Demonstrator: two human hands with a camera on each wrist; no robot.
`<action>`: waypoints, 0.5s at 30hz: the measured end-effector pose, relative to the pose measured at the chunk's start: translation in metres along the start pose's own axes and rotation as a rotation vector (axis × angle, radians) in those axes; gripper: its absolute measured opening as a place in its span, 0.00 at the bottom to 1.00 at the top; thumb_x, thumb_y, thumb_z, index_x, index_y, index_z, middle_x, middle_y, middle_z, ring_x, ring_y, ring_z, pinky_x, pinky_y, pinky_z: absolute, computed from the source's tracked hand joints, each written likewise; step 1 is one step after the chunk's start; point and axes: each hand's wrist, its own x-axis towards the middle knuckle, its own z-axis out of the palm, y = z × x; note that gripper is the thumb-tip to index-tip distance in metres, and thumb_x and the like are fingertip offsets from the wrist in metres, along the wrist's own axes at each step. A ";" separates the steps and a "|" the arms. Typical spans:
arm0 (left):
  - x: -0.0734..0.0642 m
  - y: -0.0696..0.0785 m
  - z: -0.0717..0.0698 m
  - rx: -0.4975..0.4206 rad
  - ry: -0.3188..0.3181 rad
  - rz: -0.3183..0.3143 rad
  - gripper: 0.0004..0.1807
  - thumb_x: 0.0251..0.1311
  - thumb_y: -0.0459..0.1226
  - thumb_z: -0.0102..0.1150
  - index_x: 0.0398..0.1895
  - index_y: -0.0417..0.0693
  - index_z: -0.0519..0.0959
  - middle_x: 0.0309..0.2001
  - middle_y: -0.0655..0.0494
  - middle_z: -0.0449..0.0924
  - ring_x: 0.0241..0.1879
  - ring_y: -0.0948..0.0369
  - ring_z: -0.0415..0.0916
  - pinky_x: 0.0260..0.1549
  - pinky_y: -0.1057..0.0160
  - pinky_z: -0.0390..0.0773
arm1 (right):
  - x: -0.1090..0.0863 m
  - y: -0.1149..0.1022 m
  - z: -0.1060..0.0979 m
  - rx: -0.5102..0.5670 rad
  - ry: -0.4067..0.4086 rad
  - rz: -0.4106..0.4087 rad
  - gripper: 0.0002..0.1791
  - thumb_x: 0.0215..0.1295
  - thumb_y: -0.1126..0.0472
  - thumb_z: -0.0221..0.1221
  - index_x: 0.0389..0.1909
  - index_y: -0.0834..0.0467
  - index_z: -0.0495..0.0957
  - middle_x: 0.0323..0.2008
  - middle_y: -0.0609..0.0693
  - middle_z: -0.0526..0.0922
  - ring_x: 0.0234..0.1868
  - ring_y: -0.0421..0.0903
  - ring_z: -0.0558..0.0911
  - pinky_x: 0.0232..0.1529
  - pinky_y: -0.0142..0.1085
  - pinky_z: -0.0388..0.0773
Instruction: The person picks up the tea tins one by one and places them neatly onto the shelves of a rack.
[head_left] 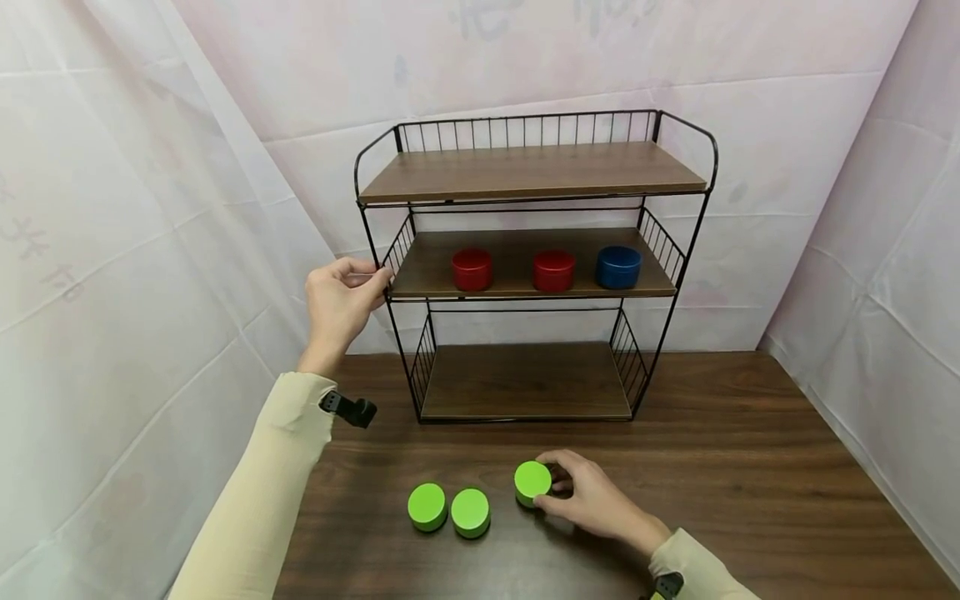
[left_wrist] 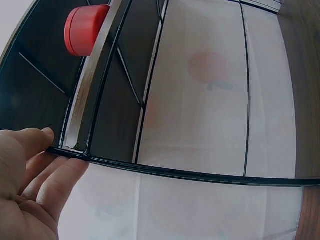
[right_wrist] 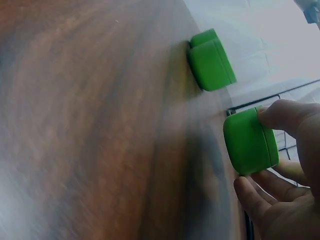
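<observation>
Thumb and fingertips of the right hand (head_left: 592, 500) hold a green tin (head_left: 532, 481) at lower centre of my head view, to the right of two more green tins (head_left: 471, 512). I can't tell whether its base clears the table (head_left: 750, 433). It is short and round, lid facing up; I find no long axis to line up, so I would just mind that the lid is level. At mid-left, the left hand (head_left: 341, 304) grips the side of the rack (head_left: 532, 171) near its middle shelf.

In my left wrist view, thumb and fingers pinch the dark bar (left_wrist: 190, 174) at lower left, below a red tin (left_wrist: 89, 30); I'd go light there, bracing without tugging.

In my right wrist view, the held tin is at right, its lid toward the frame's right. The thumb lies by the seam, so I'd squeeze evenly.
</observation>
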 end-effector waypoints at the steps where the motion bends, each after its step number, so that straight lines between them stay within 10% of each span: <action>1: 0.000 0.000 0.000 -0.003 0.000 -0.002 0.14 0.60 0.34 0.73 0.37 0.28 0.84 0.39 0.33 0.88 0.27 0.73 0.86 0.27 0.69 0.90 | 0.000 0.000 -0.003 -0.004 0.008 0.004 0.29 0.64 0.52 0.72 0.61 0.59 0.76 0.54 0.52 0.81 0.48 0.42 0.84 0.49 0.31 0.90; 15: 0.001 -0.001 0.000 0.004 0.008 -0.021 0.14 0.60 0.35 0.74 0.38 0.29 0.84 0.39 0.35 0.88 0.27 0.72 0.86 0.27 0.68 0.91 | 0.010 -0.008 -0.044 -0.048 0.174 0.011 0.30 0.62 0.56 0.74 0.62 0.61 0.75 0.57 0.57 0.81 0.49 0.47 0.86 0.49 0.32 0.90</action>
